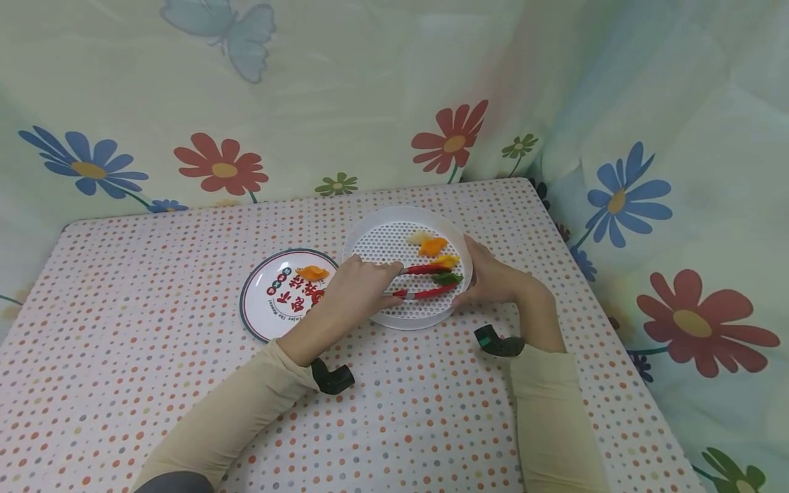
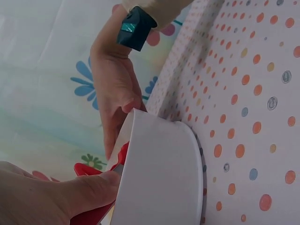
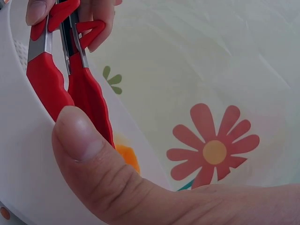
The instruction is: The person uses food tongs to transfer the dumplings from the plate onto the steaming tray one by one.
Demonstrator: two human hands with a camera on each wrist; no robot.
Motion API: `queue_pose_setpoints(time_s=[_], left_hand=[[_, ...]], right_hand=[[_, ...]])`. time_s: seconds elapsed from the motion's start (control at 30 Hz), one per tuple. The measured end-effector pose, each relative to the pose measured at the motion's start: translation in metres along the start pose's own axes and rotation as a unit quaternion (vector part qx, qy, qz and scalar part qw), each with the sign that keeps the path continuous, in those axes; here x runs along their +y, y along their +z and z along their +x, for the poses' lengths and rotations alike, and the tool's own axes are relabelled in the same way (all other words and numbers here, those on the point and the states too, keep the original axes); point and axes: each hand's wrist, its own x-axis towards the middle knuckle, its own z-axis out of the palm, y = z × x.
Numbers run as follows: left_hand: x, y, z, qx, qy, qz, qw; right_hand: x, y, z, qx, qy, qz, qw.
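Note:
My left hand [image 1: 370, 282] grips a pair of red-tipped metal tongs [image 1: 425, 269], its thumb and fingers on opposite arms. The tongs reach over a round white steamer basket [image 1: 394, 214] with a perforated floor. A green dumpling-shaped piece [image 1: 446, 279] lies between the spread red tips. Beyond them in the basket are a yellow piece [image 1: 445, 261], an orange piece [image 1: 433, 246] and a pale piece [image 1: 419, 237]. On the basket's right side, my right hand [image 1: 493, 275] holds the wall; the right wrist view shows its thumb [image 3: 89, 150] across the rim.
Left of the basket, a white plate [image 1: 255, 301] with a green and red rim and red lettering bears an orange piece [image 1: 312, 273]. A dotted cloth [image 1: 407, 411] covers the table. Flowered curtains [image 1: 370, 123] hang behind and to the right.

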Motion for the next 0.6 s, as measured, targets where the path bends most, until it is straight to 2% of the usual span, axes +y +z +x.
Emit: queue_pose_setpoints(time_s=[0.2,0.37,0.47,0.6], left_hand=[[0.0,-0.001,-0.003,0.007,-0.003,-0.001,1.0],[-0.003,-0.008,-0.013,0.0,-0.031,-0.019,0.9993],[-0.008,-0.017,-0.027,0.014,-0.057,-0.03,0.9978],[-0.019,-0.031,-0.059,0.061,-0.086,-0.032,0.9939]], right_hand=[[-0.002,0.001,-0.001,-0.011,0.012,-0.009,0.9998],[-0.003,0.004,-0.001,-0.017,0.042,-0.018,0.9988],[-0.002,0.004,0.0,-0.017,0.047,-0.02,0.9985],[0.0,0.001,0.0,-0.02,0.064,-0.038,0.997]])
